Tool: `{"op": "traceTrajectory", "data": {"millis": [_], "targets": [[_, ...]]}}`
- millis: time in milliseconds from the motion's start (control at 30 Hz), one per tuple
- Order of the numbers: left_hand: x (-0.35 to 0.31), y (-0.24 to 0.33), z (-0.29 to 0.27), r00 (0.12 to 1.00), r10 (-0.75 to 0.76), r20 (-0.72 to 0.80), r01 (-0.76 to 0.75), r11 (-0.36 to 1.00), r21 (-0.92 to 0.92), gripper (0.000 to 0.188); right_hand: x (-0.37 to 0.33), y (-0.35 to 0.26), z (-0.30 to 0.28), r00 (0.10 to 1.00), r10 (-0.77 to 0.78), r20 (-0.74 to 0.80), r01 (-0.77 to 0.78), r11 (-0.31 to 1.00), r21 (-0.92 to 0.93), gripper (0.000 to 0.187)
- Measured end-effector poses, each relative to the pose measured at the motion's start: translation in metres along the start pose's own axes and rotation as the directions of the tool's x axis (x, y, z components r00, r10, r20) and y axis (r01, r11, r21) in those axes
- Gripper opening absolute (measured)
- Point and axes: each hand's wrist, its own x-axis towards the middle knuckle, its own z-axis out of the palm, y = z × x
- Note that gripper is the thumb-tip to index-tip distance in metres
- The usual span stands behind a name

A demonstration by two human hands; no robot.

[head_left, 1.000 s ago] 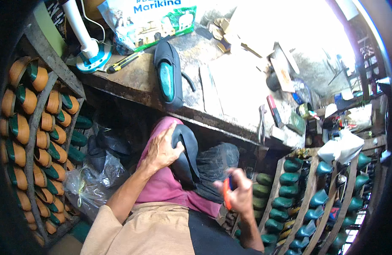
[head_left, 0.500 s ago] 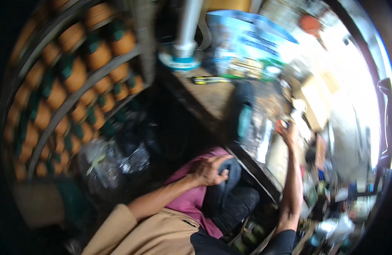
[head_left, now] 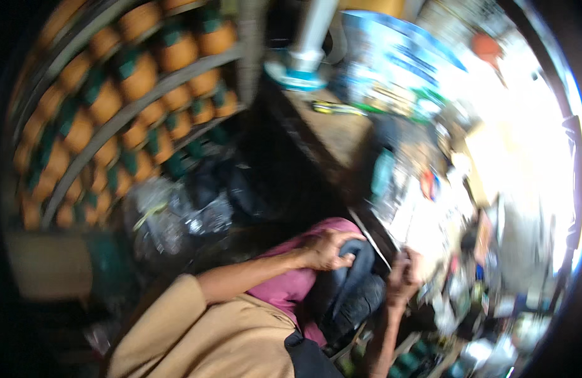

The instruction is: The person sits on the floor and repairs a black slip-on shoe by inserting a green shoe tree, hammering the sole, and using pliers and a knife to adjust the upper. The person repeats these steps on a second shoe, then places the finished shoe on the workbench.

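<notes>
My left hand (head_left: 332, 250) rests over my raised knee, its fingers and thumb closed on a dark grey shoe-like piece (head_left: 360, 255) with a rounded end. Maroon cloth (head_left: 281, 277) covers the thigh beneath that forearm. At the table's near edge is my right hand (head_left: 405, 277), blurred, its fingers curled together. Whatever it may hold is too smeared to make out. Beyond it on the table lies a small red and blue object (head_left: 427, 184), apart from the hand.
Racks of orange and dark green shoe lasts (head_left: 136, 72) fill the left. A clear plastic bag (head_left: 155, 211) sits below them. On the table (head_left: 341, 135) are a yellow-and-black cutter (head_left: 335, 108), a blue-white bag (head_left: 398, 60) and a cardboard box (head_left: 483, 164). Clutter crowds the right.
My right hand has drawn back from beside the red object to the table's near edge, close to my knee. The left hand keeps its grip. The whole view has shifted slightly.
</notes>
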Motion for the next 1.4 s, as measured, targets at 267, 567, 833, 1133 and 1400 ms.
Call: {"op": "traceTrajectory", "data": {"millis": [267,567,833,1133,1400], "targets": [[0.001,0.039,0.025,0.969,-0.086,0.231,0.062,0.992,0.113,0.050,-0.206,-0.073,0.020,0.897,0.403,0.183,-0.433,0.885,0.171,0.073],[-0.017,0.078,0.038,0.960,0.053,0.275,-0.118,0.968,0.223,0.055,-0.211,-0.053,0.039,0.869,0.489,0.071,-0.465,0.762,0.451,0.077],[-0.026,0.065,0.043,0.962,0.008,0.274,-0.081,0.964,0.255,0.050,-0.208,-0.033,0.045,0.844,0.524,0.116,-0.402,0.474,0.783,0.044],[-0.003,0.052,0.063,0.887,0.327,0.327,-0.379,0.919,0.110,0.035,-0.220,0.008,-0.205,0.675,0.395,-0.623,-0.386,0.909,0.158,0.024],[-0.008,0.049,0.056,0.880,0.383,0.279,-0.418,0.905,0.076,0.035,-0.237,-0.121,-0.491,0.504,-0.085,-0.860,-0.604,0.677,-0.421,0.023]]}}
